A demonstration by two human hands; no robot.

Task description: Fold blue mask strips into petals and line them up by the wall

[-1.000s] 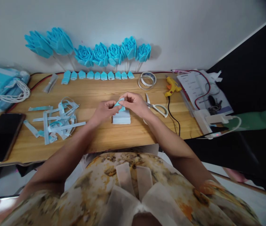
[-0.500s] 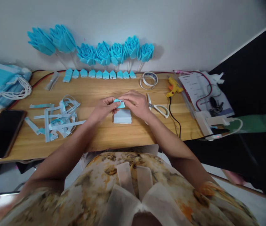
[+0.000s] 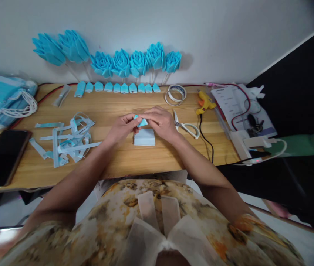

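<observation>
Turned down one corner of the blue piece [image 3: 142,122] since the earlier frame, probably mid-fold; pinching it in the left hand [image 3: 122,127] near the pale stack [image 3: 144,138], cannot tell the grip of the right hand [image 3: 162,122].

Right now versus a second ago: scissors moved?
No. Judged against the tape roll, the scissors lie in the same place; only the whole view has shifted slightly.
</observation>
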